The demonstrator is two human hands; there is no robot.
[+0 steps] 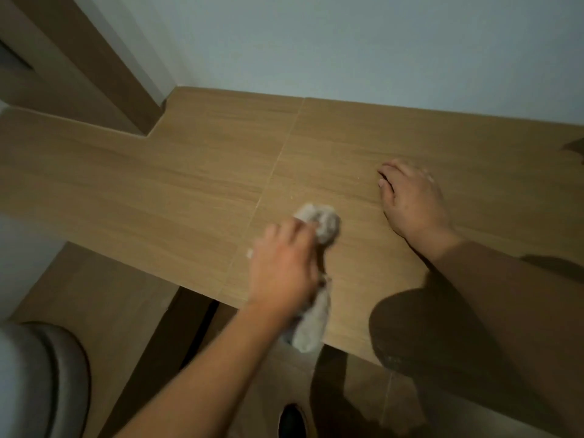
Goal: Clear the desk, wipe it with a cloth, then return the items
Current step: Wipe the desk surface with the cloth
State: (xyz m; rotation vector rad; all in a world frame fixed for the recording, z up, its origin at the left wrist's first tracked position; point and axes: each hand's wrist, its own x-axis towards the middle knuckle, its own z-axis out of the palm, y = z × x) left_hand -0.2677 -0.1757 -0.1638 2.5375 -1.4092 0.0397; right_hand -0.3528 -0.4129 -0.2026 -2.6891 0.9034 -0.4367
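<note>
The wooden desk point(177, 184) runs across the view with no items on it. My left hand point(284, 267) grips a crumpled pale grey cloth point(325, 224) and holds it against the desk near the front edge. One end of the cloth hangs down below my wrist, over the desk's edge. My right hand point(410, 200) rests flat on the desk to the right, fingers spread and pointing toward the wall. A seam in the desktop runs just left of the cloth.
A pale wall point(347, 42) backs the desk. A brown wooden frame point(94, 67) stands at the far left corner. A grey rounded seat point(47, 374) sits at lower left. The floor point(347, 390) shows below the desk's front edge.
</note>
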